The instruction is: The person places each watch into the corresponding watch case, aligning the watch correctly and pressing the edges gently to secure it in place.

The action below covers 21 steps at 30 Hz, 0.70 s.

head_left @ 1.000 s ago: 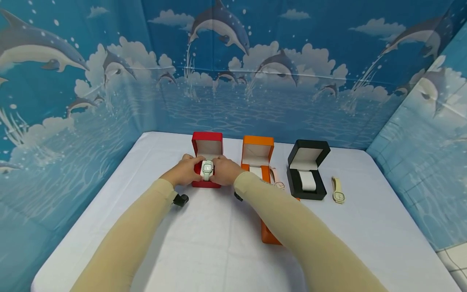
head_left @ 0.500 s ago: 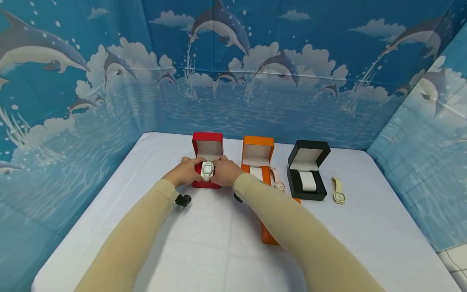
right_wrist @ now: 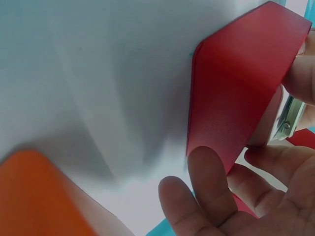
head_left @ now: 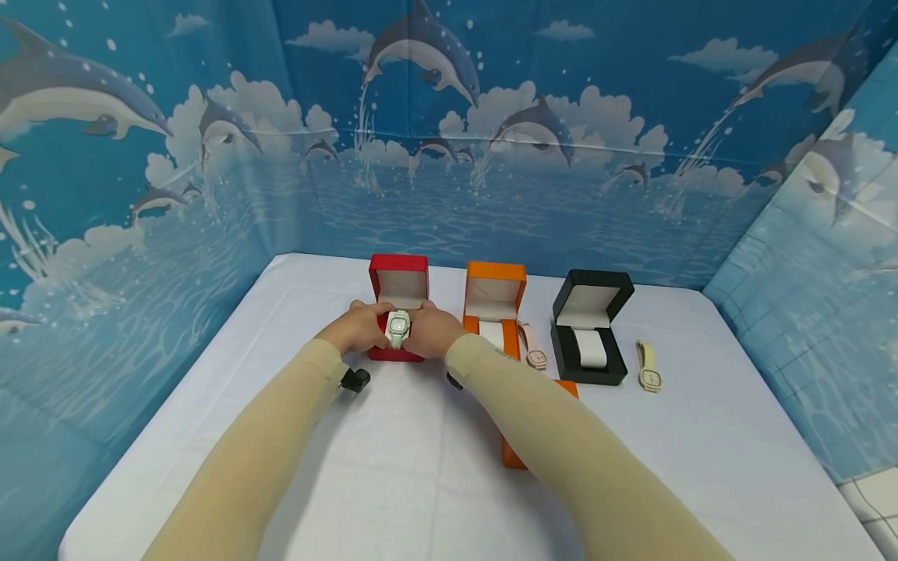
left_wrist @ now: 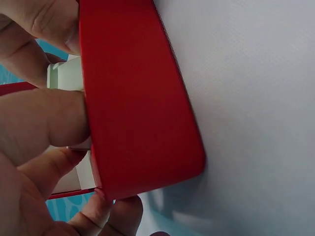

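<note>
A pale mint-white wristwatch (head_left: 398, 324) on a white cushion sits in the lower half of the open red watch box (head_left: 398, 354), its dial facing up. My left hand (head_left: 356, 327) pinches it from the left, and my right hand (head_left: 433, 330) from the right. In the left wrist view, the thumb (left_wrist: 47, 120) lies over the front of the cushion, while other fingertips reach around the corner of the red box. The right wrist view shows the metal edge of the watch (right_wrist: 289, 118) between fingers, with two fingers lying along the outer wall of the box.
Right of the red box stand an open orange watch box (head_left: 496, 270) and an open black one (head_left: 592, 374), with white cushions. A pink watch (head_left: 536, 358) lies between them, a yellow watch (head_left: 649, 378) farther right. Another orange object (head_left: 514, 458) is partly hidden beneath my right forearm.
Both hands stay at the red box with almost no movement. The left wrist has shifted slightly right, and the watch looks nearly the same in its place.
</note>
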Each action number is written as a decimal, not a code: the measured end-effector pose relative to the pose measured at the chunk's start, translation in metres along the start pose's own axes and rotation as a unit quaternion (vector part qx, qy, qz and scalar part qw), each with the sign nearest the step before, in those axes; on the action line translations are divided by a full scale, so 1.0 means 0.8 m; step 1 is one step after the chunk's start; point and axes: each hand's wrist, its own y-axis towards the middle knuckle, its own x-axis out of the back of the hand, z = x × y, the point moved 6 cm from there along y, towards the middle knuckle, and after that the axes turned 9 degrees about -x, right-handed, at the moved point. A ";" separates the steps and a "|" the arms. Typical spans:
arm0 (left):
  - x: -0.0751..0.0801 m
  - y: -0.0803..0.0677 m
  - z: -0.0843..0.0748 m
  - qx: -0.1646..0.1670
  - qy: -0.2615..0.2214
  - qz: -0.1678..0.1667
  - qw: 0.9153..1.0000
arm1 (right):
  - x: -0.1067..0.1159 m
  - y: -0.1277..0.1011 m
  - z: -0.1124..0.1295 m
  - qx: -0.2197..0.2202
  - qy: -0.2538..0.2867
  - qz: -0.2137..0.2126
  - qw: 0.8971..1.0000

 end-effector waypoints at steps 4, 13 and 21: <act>0.001 0.001 -0.002 -0.001 0.004 -0.002 1.000 | 0.002 -0.001 0.000 0.003 0.001 0.000 1.000; 0.002 0.004 -0.006 -0.009 0.029 -0.001 1.000 | 0.001 0.001 -0.002 -0.007 -0.012 0.020 1.000; 0.001 0.004 -0.008 -0.009 0.048 0.007 0.999 | -0.006 0.004 -0.004 -0.011 -0.031 0.047 0.998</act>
